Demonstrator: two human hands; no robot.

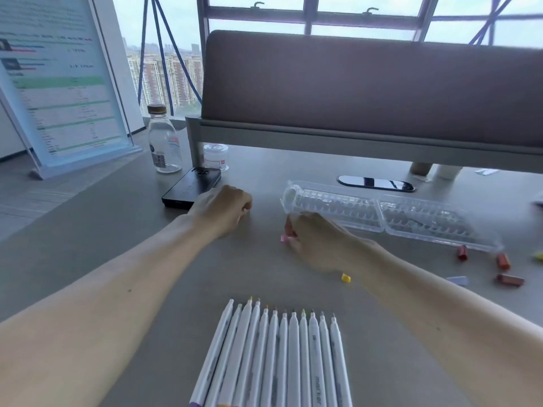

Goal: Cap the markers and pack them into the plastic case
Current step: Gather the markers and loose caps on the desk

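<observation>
My right hand [314, 239] pinches pink caps [289, 230]; my left hand [223, 210] lies curled, contents hidden. The markers [282, 362] look light and slick; I'd grip mid-barrel.

So body-wise you just get two bare forearms, the left forearm [117, 289] and the right forearm [426, 304], skin showing all the way from the bottom edge up to the left hand [223, 210] and right hand [314, 239]. Left one has a tiny dark spot [130, 290] partway along and faint tendon lines near the wrist; the right hand's a bit blurred.
</observation>
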